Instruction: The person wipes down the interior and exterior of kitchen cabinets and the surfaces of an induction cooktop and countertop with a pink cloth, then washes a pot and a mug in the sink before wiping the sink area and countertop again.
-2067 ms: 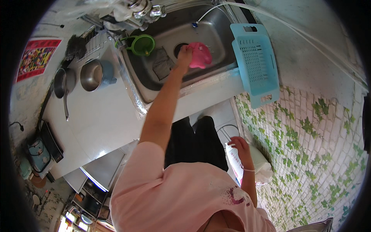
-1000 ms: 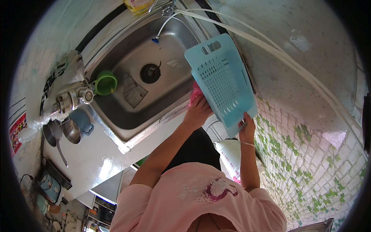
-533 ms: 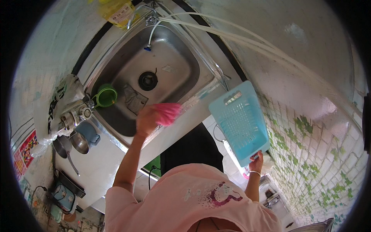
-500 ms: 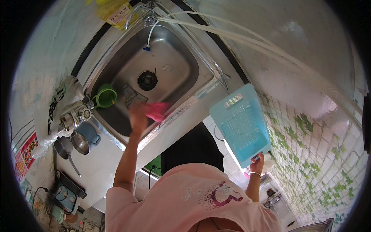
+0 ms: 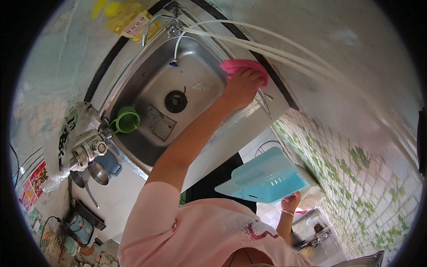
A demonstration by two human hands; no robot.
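My left hand (image 5: 243,89) is stretched across the sink (image 5: 153,80) to its right rim. Its fingers press down on a bunched pink cloth (image 5: 242,65) there. Low on the right, my right hand (image 5: 291,202) grips the end of a light-blue plastic basket (image 5: 267,175) with slotted holes. The basket is held tilted, in front of the counter. Inside the sink, a green cup (image 5: 129,121) with a handle lies at the left. A crumpled grey, see-through piece (image 5: 160,123) rests beside it, near the black drain (image 5: 175,101).
A faucet (image 5: 151,24) and white hoses (image 5: 267,46) run along the sink's back. A yellow jug (image 5: 129,20) stands behind it. Left of the sink are a metal grinder (image 5: 91,149) partly under plastic and small pans (image 5: 98,173). A leaf-patterned wall (image 5: 342,178) borders the right.
My left hand has carried the pink cloth from the sink's near edge to its right rim. The basket has swung lower and tipped onto its side in my right hand.
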